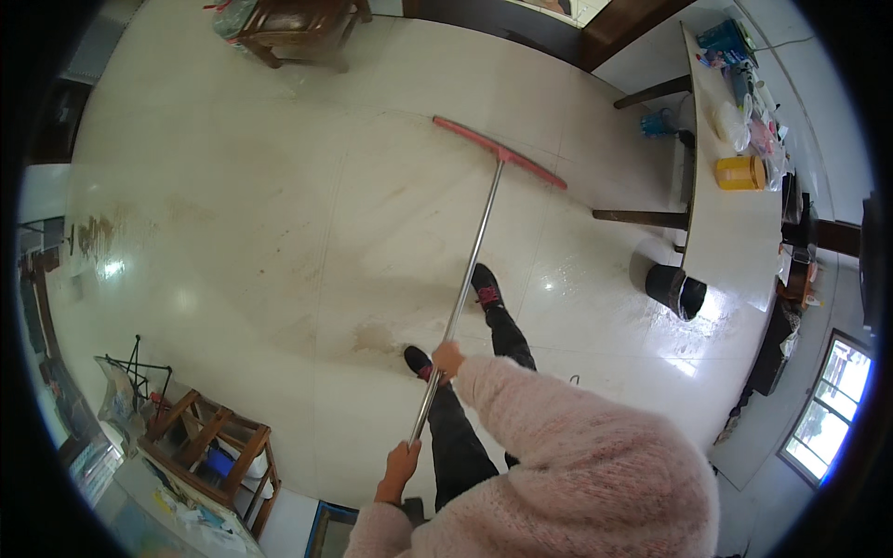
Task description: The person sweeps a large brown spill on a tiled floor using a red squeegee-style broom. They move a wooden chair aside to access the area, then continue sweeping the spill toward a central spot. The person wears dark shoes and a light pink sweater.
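Note:
A floor squeegee with a long metal pole (476, 244) and a wide red blade head (500, 152) reaches away from me, its blade lying on the pale tiled floor (372, 186). My right hand (449, 361) is wrapped round the pole partway down, above my shoes. Lower on the pole, near its end, my left hand (400, 471) is closed round it too. Both sleeves are fuzzy pink. Brown smears and wet, shiny patches mark the floor to the left of the blade.
At right stands a long table (726, 219) holding a yellow tub (740, 173) and bags, with a black bin (674, 291) by its leg. A wooden chair (296, 28) stands at the far left, and a wooden stool frame (212, 446) is at the near left.

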### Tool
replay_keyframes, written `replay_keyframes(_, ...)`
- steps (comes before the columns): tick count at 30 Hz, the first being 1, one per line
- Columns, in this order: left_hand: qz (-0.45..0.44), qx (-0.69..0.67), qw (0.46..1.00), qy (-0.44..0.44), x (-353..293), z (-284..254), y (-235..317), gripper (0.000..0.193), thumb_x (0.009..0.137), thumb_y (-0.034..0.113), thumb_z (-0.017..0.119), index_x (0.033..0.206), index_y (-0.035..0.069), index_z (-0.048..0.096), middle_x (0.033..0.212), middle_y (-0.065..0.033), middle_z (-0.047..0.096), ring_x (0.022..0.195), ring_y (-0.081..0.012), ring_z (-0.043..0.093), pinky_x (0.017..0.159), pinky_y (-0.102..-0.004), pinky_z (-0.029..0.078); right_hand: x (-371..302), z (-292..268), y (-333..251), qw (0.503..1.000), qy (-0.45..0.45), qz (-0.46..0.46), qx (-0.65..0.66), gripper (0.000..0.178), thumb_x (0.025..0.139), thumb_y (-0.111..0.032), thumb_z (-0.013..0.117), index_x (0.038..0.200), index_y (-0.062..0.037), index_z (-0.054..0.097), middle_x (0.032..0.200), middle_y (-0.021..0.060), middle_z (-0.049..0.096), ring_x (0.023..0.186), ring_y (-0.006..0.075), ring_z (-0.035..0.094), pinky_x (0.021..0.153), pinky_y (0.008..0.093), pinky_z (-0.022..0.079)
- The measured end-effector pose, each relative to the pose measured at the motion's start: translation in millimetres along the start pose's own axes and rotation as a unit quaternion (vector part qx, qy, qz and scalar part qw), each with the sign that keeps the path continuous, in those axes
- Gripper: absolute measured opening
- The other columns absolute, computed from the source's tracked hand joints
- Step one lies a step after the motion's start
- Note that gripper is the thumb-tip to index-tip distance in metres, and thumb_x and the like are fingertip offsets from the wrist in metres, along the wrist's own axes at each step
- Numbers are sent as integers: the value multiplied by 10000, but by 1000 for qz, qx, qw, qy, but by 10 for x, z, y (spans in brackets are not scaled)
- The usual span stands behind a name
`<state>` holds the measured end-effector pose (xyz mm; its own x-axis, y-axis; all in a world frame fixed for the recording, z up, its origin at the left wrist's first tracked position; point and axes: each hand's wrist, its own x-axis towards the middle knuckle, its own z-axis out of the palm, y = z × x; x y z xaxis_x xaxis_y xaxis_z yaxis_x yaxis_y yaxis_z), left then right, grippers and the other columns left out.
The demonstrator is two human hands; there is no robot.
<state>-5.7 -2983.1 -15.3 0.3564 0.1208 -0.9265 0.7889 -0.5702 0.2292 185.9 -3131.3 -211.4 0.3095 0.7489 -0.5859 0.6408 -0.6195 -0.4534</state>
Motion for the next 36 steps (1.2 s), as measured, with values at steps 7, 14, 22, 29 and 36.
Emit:
replay_keyframes(7, -64, 71, 995, 18, -1408, -227, -1754, 553, 872, 509, 407, 738, -14, 531, 708, -248, 577, 702, -424, 565, 644, -498, 429, -164, 841, -2019, 929, -171, -215, 247, 401, 671, -415, 693, 724, -25, 616, 677, 140, 592, 638, 338, 599, 497, 446, 477)
replay_keyframes(14, 37, 102, 988, 105, -1119, -561, -1803, 523, 868, 488, 444, 719, -6, 531, 617, -225, 561, 609, -425, 553, 568, -493, 431, 210, 1392, -1951, 875, -26, -70, 479, 289, 754, -209, 611, 893, 25, 515, 720, 154, 573, 651, 272, 602, 555, 428, 491)
replay_keyframes(22, 18, 124, 990, 69, -731, -807, -890, 486, 873, 442, 454, 713, -11, 521, 619, -236, 559, 612, -431, 544, 585, -509, 419, 394, 797, -1518, 732, 31, 292, 615, 205, 828, -112, 548, 881, 70, 469, 724, 181, 568, 618, 284, 605, 528, 435, 502)
replay_keyframes(29, 82, 109, 988, 69, 773, -932, 906, 493, 869, 468, 439, 793, -7, 548, 705, -254, 588, 678, -445, 566, 630, -531, 436, 723, -249, 704, 595, 241, 466, 609, 348, 809, -285, 600, 896, 5, 426, 755, 137, 528, 647, 243, 564, 529, 406, 451)
replay_keyframes(36, 200, 20, 977, 67, 1993, -560, 2903, 467, 886, 426, 410, 860, -21, 545, 737, -267, 589, 746, -454, 569, 685, -522, 441, 504, -1589, 3109, 778, 173, 432, 423, 234, 751, -247, 604, 773, -14, 605, 763, 156, 622, 765, 280, 620, 606, 407, 460)
